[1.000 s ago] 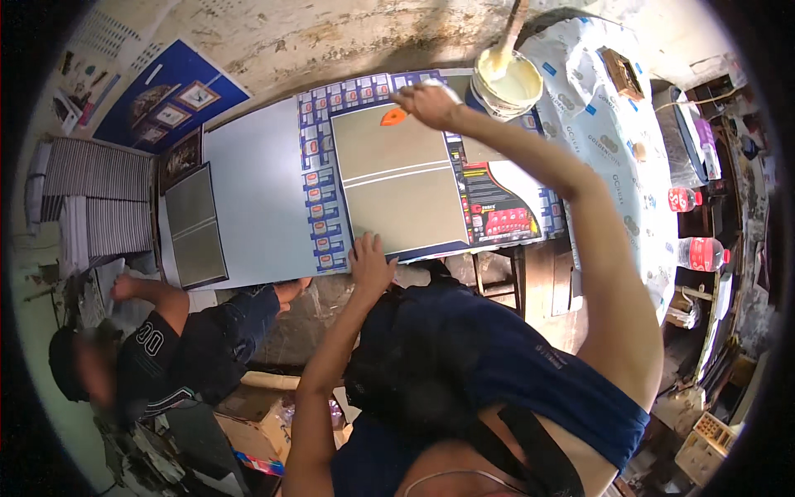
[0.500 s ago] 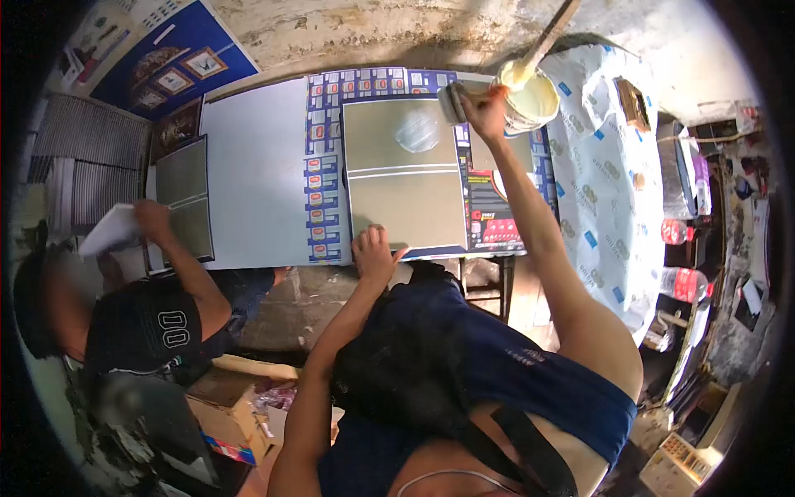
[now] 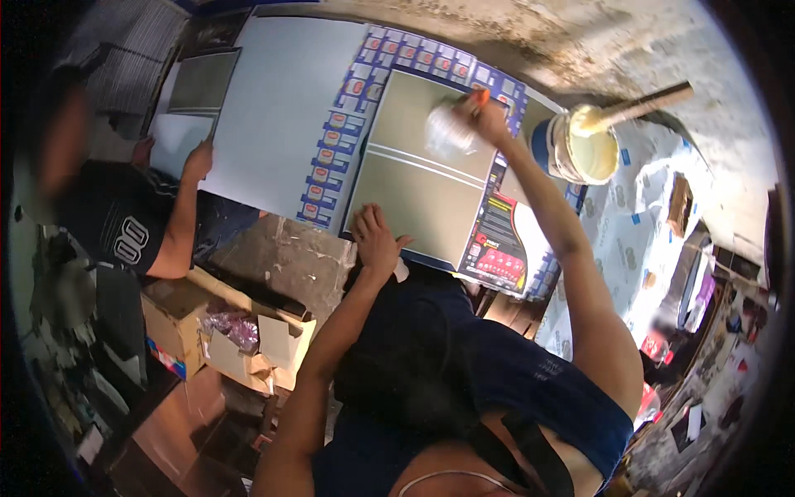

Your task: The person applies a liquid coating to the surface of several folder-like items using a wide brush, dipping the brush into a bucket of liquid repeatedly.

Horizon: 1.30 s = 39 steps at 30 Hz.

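Observation:
A greenish-beige board (image 3: 422,195) with dark edges and two white stripes across it lies in front of me. My left hand (image 3: 377,240) rests at its near left edge, fingers spread and holding nothing. Over the board's far part, my right hand (image 3: 490,124) is closed on a flat brush, mostly hidden and blurred, with a bit of orange showing. Beside that hand a wet white smear (image 3: 447,131) covers part of the board. To the right stands a bucket (image 3: 596,157) of pale cream paste, a wooden stick (image 3: 646,109) leaning in it.
Blue printed sheets (image 3: 327,166) and a large white panel (image 3: 277,99) cover the table. At the left a co-worker (image 3: 124,207) holds a white sheet (image 3: 180,142) against another striped board (image 3: 200,81). White printed wrapping (image 3: 617,240) lies right; open cartons (image 3: 286,335) stand on the floor.
My right hand has moved with the brush from beside the bucket onto the board's white smear. The co-worker has brought the white sheet onto the other board. My view has turned.

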Motion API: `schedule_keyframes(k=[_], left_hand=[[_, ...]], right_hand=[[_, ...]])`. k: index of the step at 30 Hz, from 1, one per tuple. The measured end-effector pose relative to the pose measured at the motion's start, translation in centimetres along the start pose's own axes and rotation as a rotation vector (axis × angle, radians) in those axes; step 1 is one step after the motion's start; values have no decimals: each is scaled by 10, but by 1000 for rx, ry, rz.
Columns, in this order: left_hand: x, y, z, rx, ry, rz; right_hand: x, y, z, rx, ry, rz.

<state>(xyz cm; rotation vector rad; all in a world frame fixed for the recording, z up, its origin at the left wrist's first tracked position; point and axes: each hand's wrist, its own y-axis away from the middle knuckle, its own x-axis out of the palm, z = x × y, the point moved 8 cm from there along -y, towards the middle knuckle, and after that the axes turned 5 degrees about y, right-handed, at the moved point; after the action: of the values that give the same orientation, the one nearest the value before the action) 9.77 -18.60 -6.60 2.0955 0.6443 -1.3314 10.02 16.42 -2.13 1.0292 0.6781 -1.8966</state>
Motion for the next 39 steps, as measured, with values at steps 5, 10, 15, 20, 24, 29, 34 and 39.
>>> schedule_keyframes(k=[5,10,15,20,24,29,34,39], left_hand=[[-4,5,-2,3,18,-19],[1,5,5,-17,57,-49],[-3,5,9,-38,73,-41],[-2,4,10,-57,128,-30],[-3,2,7,-39,97,-14],[-6,2,7,-35,114,-56],[-10,3,4,-39,76,-40],[-6,2,4,-41,88,-24]], right_hand=[[-33,-63,47,-258,48,-267],[67,-37,106,-556,-122,39],[12,-109,96,-312,-83,-85],[59,-53,150,-673,-136,86],[57,-118,96,-344,12,177],[55,-96,119,-354,-10,124],[87,-103,81,-377,-56,368],[-8,-175,75,-312,221,-272]])
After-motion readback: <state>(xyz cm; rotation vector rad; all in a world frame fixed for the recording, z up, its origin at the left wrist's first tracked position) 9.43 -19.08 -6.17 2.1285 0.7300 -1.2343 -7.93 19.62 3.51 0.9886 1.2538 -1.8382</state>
